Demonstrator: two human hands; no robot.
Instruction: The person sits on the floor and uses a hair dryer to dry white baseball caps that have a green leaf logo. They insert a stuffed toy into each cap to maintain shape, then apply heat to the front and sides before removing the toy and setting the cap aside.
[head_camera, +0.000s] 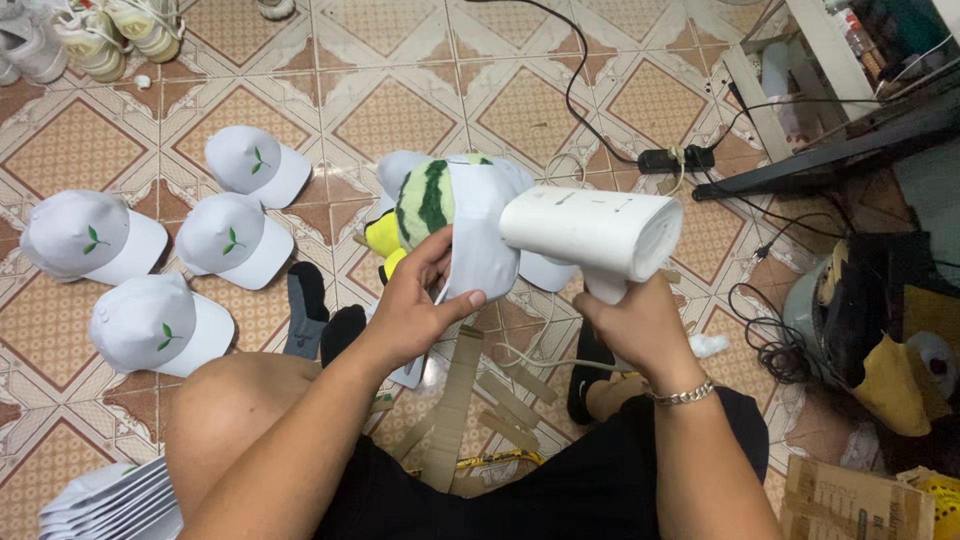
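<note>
L hand (415, 305) has a closed grip on the white cap (480, 235), stretched over a green striped plush (425, 198) above the lap. R hand (640, 325) grips a white handheld steamer (590, 232), nozzle just beside cap. Four more caps (165, 245) lie on floor.

White is showing everywhere: the handheld steamer (590, 232) is gleaming plain white, and the cap (480, 235) beside it is matching it, stretched over a ball-shaped form (425, 197) that is flashing green stripes, dark on light, with yellow peeking out at seven o'clock. Off at nine o'clock, four white caps (160, 245) are each sporting a small green leaf mark. The floor tiles (400, 110) are running terracotta diamonds inside cream borders, and black shorts (590, 480) are filling the bottom.
</note>
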